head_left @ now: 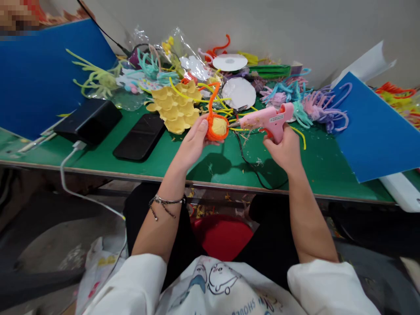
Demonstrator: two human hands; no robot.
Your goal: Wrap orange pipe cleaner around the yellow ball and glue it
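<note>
My left hand is closed around a small yellow cup wrapped in orange pipe cleaner, held above the green table. An orange stem rises from the cup. My right hand grips the handle of a pink glue gun. The gun's nozzle points left and almost touches the yellow cup. A black cord runs from the gun down over the table's front edge.
A yellow egg-tray piece, white discs, and heaps of coloured pipe cleaners fill the back of the table. A black phone and a black power bank lie at left. Blue boards stand on both sides.
</note>
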